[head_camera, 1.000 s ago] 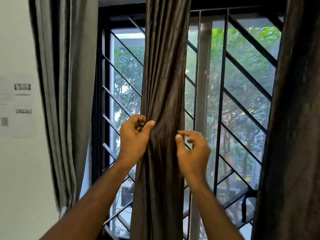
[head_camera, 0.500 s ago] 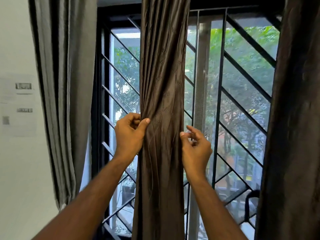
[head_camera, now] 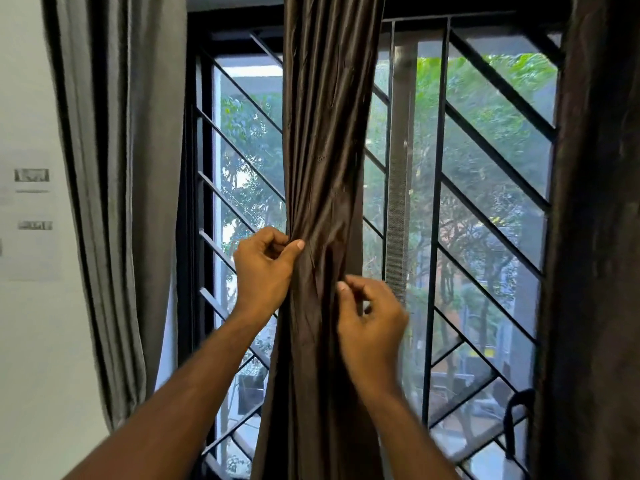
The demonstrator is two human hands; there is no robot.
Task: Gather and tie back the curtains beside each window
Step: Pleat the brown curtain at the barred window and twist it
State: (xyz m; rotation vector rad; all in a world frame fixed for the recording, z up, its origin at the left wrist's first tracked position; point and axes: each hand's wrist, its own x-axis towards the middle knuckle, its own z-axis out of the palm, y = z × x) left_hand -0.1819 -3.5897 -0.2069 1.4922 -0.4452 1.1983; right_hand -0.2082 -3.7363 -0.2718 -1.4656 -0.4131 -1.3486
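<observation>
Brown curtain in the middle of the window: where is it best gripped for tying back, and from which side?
Probably at the pinched waist of the brown curtain, where its folds already converge into a narrow bundle. Come from both edges: the left hand grips the left edge there, and the right hand pinches the right edge slightly lower. Above and below, the cloth fans wider, so a hand would close round it less fully.
</observation>
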